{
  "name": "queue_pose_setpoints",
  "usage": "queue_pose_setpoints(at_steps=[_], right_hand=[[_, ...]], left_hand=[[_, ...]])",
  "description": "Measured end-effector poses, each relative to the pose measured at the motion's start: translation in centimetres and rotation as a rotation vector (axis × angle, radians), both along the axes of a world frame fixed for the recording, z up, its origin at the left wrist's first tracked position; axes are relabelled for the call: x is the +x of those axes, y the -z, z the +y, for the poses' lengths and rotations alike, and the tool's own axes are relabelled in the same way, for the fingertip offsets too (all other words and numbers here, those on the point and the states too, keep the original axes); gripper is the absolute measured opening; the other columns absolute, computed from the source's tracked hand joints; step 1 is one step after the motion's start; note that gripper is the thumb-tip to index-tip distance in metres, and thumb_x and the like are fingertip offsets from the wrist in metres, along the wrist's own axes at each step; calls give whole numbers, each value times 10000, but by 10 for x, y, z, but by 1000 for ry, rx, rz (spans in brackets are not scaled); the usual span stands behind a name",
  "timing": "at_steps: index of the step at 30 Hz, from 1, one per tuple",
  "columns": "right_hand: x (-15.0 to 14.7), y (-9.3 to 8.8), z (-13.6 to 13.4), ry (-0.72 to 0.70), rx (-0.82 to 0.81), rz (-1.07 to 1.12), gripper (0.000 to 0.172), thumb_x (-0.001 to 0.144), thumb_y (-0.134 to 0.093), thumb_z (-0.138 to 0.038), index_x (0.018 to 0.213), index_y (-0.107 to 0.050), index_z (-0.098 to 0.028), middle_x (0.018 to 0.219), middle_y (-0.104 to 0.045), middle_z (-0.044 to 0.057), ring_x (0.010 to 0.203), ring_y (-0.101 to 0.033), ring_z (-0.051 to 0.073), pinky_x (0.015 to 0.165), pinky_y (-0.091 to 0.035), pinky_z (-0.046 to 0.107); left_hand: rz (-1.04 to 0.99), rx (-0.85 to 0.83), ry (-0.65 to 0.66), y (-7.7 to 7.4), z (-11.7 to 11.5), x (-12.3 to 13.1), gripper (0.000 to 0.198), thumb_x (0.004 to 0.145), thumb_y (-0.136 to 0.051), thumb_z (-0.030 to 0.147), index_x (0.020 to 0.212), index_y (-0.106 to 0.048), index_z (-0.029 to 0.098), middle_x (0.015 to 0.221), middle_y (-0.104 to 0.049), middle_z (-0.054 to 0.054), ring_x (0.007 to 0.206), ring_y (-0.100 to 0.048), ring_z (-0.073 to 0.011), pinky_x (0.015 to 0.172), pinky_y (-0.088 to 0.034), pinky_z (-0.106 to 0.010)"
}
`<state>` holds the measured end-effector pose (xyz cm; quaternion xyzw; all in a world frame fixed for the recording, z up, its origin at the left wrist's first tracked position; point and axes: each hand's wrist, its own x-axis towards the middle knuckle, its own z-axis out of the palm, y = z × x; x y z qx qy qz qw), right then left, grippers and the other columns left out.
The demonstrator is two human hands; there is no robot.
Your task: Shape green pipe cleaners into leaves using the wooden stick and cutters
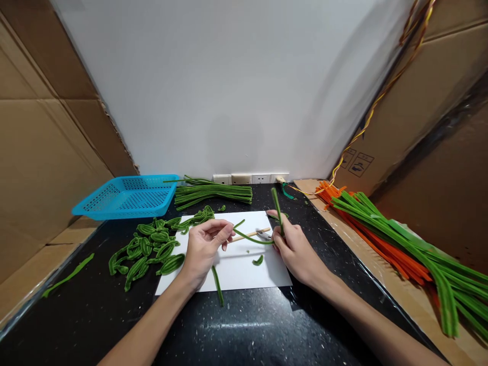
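Observation:
A green pipe cleaner (253, 239) stretches between my two hands over a white sheet of paper (232, 279). My left hand (208, 246) pinches its left part between thumb and fingertips. My right hand (293, 246) is closed around the other part, and a green length sticks up above the fist. A thin wooden stick (247, 235) runs from my left fingertips toward the right; whether they grip it too is unclear. Beside the right fingers shows a metal tool tip (263, 234), its rest hidden. On the paper lie a small curved green offcut (258, 260) and a straight green piece (218, 285).
Looped green pipe-cleaner leaves (152, 244) are heaped at left. Behind stand a blue plastic basket (125, 211) and a bundle of green pipe cleaners (213, 194). Orange stems (385, 249) and green stems (404, 239) lie on cardboard at right. Wall sockets (261, 179) line the back.

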<state>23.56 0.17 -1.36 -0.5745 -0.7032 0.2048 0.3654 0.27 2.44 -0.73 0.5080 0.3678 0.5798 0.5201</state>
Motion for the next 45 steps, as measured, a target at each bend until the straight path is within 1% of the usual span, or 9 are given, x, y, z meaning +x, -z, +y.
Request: queue_pose_setpoints(at_steps=[4,7,10,17,21,29,34,41,45], right_hand=[[-3,-3,-3,-76,2,-225,431,1002,-367,-103,1372,-565,-199,925,-677,62,913,-574,250,1006,-374,483],[-5,-4,-5,-117,27,-288,433,986,-376,-49,1324,-604,-196,1045,-698,101,1004,-563,273,1021,-329,494],[-6,-2,-6,-180,51,-325,445,970,-389,-8,1306,-612,-197,1153,-706,111,1070,-547,286,1037,-298,496],[-6,0,-6,-220,64,-373,455,981,-413,8,1301,-642,-221,1152,-709,96,1070,-551,285,1033,-287,471],[-7,-1,-6,-236,67,-387,492,959,-442,29,1326,-645,-228,1151,-713,89,1075,-553,282,1031,-288,451],[-8,-2,-7,-243,66,-403,526,931,-461,47,1334,-649,-234,1155,-716,89,1077,-556,286,1038,-288,459],[-8,-1,-7,-251,66,-399,538,911,-463,55,1328,-647,-231,1152,-708,87,1082,-547,287,1046,-289,475],[-7,-1,-6,-197,110,-365,439,941,-453,-22,1286,-639,-220,1149,-717,99,1093,-579,292,1041,-313,501],[-2,-4,-3,-59,177,-265,321,972,-488,-135,1244,-640,-211,1101,-733,90,1037,-635,273,1026,-336,496]], left_hand=[[32,24,-23,-2,0,1,231,767,-914,361,803,-831,148,713,-698,-31,577,-524,-91,505,-449,-195],[45,50,-23,-3,-1,2,270,721,-939,391,738,-821,148,806,-710,-52,586,-524,-96,451,-438,-192],[86,60,-36,-2,-2,2,268,758,-913,409,762,-817,160,711,-675,-32,555,-535,-108,397,-416,-180],[169,140,-74,2,-5,1,169,820,-872,336,811,-830,173,812,-761,-61,577,-647,-129,414,-459,-186],[180,131,-111,1,-7,2,125,824,-861,283,839,-830,164,781,-783,-60,523,-671,-136,399,-455,-195],[243,181,-154,0,-7,2,176,812,-874,231,984,-856,200,836,-806,-35,543,-643,-104,484,-508,-191],[289,277,-137,2,-8,0,80,854,-835,216,926,-869,214,855,-808,-40,561,-616,-100,512,-501,-199],[213,174,-175,3,-3,1,83,818,-862,256,855,-843,184,764,-789,-40,502,-630,-116,488,-504,-223],[143,105,-210,4,4,-5,164,802,-876,306,851,-824,158,685,-744,-30,468,-598,-106,406,-426,-200]])
